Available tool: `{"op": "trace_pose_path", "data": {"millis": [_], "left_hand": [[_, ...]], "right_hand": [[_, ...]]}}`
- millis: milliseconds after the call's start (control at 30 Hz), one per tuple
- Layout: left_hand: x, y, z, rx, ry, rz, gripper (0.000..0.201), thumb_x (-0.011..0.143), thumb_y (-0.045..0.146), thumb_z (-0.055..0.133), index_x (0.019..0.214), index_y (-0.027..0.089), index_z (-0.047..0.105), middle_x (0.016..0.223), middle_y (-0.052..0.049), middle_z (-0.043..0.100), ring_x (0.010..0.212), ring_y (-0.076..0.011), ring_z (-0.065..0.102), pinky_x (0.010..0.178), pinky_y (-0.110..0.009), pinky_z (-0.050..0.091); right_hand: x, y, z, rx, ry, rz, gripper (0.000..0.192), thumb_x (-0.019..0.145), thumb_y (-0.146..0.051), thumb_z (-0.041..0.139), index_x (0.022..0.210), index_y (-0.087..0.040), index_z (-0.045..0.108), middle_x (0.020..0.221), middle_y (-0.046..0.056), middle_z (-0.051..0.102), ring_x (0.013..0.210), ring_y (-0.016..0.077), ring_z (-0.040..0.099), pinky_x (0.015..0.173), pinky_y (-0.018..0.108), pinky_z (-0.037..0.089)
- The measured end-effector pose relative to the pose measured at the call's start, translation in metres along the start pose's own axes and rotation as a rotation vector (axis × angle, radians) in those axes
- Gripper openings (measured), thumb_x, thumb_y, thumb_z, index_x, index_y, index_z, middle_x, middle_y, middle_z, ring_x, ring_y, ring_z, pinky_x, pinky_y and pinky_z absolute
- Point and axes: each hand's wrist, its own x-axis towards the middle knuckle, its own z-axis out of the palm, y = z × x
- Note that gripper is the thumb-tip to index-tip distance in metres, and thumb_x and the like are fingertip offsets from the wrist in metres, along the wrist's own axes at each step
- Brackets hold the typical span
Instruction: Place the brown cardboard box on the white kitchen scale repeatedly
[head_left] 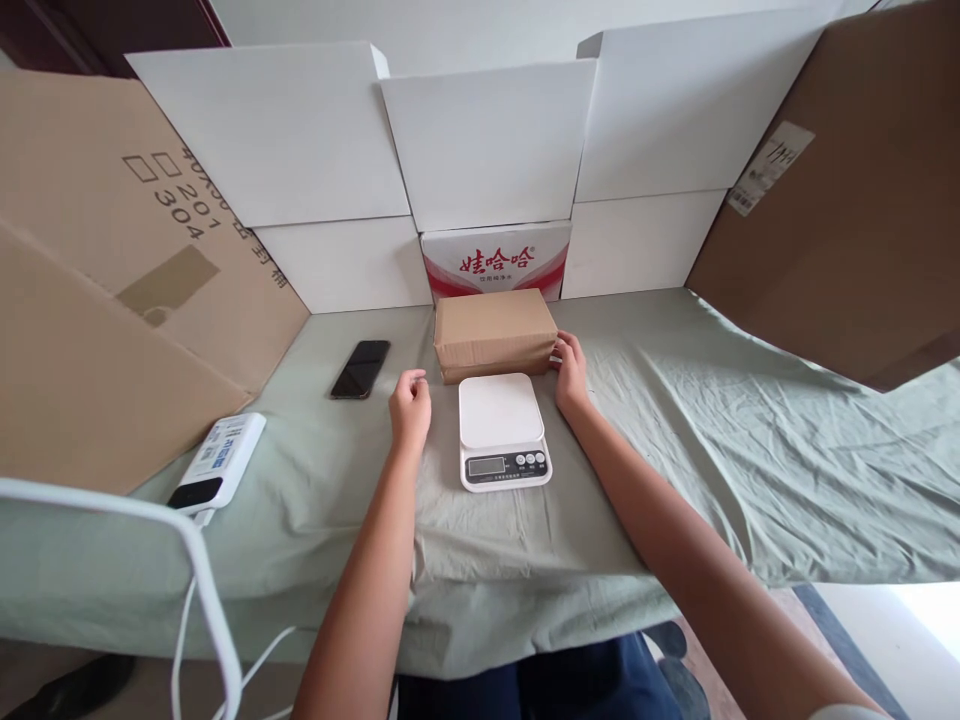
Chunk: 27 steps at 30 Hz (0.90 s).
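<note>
A small brown cardboard box [494, 330] taped shut lies on the green cloth, just behind a white kitchen scale [502, 428] with a dark display and three buttons. My right hand [571, 371] rests against the box's right end, fingers touching its side. My left hand [410, 404] hovers left of the scale, fingers loosely curled and holding nothing, a short way from the box's left front corner.
A black phone [361, 368] lies left of the box. A white power bank [217, 463] with a cable sits at the table's left edge. White cartons [487, 140] and brown cardboard sheets [97, 300] wall in the back and sides. A red-printed carton [496, 260] stands behind the box.
</note>
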Motion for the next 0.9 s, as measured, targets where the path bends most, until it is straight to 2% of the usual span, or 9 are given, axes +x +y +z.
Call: {"op": "trace_pose_path", "data": {"millis": [200,300,367,433,500,600,733,900], "left_hand": [[0.019,-0.006,0.014,-0.073,0.018,0.02,0.025,0.097,0.038,0.051,0.105,0.021,0.068,0.09,-0.007,0.07,0.088,-0.0231,0.068,0.085,-0.036,0.054],[0.03,-0.007,0.019,-0.073,-0.056,0.068,0.035,0.097,0.05,0.055,0.107,0.02,0.07,0.098,-0.011,0.074,0.096,-0.027,0.07,0.092,-0.041,0.056],[0.032,-0.008,0.021,-0.133,-0.118,0.106,0.048,0.097,0.059,0.054,0.117,0.019,0.071,0.117,-0.015,0.075,0.109,-0.0293,0.07,0.096,-0.043,0.056],[0.031,-0.01,0.02,-0.222,-0.17,0.122,0.06,0.097,0.067,0.051,0.13,0.02,0.069,0.138,-0.016,0.069,0.124,-0.0305,0.067,0.1,-0.043,0.056],[0.028,-0.012,0.019,-0.277,-0.211,0.106,0.064,0.096,0.069,0.054,0.137,0.022,0.067,0.148,-0.015,0.065,0.136,-0.0311,0.062,0.105,-0.043,0.055],[0.023,-0.012,0.018,-0.279,-0.254,0.083,0.059,0.093,0.063,0.065,0.134,0.021,0.069,0.141,-0.013,0.07,0.139,-0.0306,0.06,0.114,-0.042,0.05],[0.022,-0.008,0.018,-0.248,-0.288,0.079,0.048,0.09,0.047,0.07,0.13,0.021,0.071,0.128,-0.011,0.076,0.128,-0.0295,0.068,0.114,-0.042,0.051],[0.021,-0.003,0.019,-0.263,-0.323,0.091,0.052,0.089,0.031,0.066,0.139,0.019,0.065,0.144,-0.013,0.069,0.138,-0.029,0.063,0.12,-0.042,0.046]], "right_hand": [[0.002,0.003,0.0,-0.039,-0.02,-0.025,0.039,0.09,-0.053,0.051,0.114,-0.027,0.065,0.118,0.005,0.071,0.101,0.0222,0.063,0.081,0.033,0.052],[0.002,0.003,0.0,-0.065,-0.023,-0.022,0.041,0.089,-0.054,0.05,0.116,-0.027,0.064,0.121,0.006,0.07,0.105,0.0238,0.064,0.084,0.036,0.054],[0.001,0.003,0.0,-0.083,-0.036,-0.029,0.043,0.09,-0.053,0.05,0.12,-0.026,0.064,0.127,0.007,0.07,0.114,0.026,0.064,0.093,0.04,0.055],[0.0,0.001,0.0,-0.097,-0.082,-0.056,0.046,0.09,-0.053,0.051,0.127,-0.027,0.062,0.137,0.007,0.068,0.126,0.0279,0.062,0.106,0.045,0.052],[-0.001,0.0,0.001,-0.098,-0.145,-0.097,0.05,0.091,-0.053,0.053,0.133,-0.027,0.06,0.144,0.007,0.066,0.135,0.0285,0.059,0.117,0.048,0.047],[-0.003,-0.003,0.003,-0.105,-0.195,-0.125,0.054,0.089,-0.052,0.055,0.137,-0.026,0.059,0.146,0.008,0.066,0.137,0.029,0.058,0.121,0.049,0.044],[-0.003,-0.005,0.003,-0.141,-0.202,-0.117,0.055,0.088,-0.051,0.058,0.137,-0.026,0.059,0.146,0.008,0.066,0.134,0.0299,0.058,0.118,0.051,0.047],[-0.005,-0.007,0.003,-0.148,-0.205,-0.109,0.053,0.087,-0.045,0.058,0.137,-0.027,0.059,0.144,0.008,0.065,0.126,0.0295,0.061,0.115,0.051,0.049]]}}
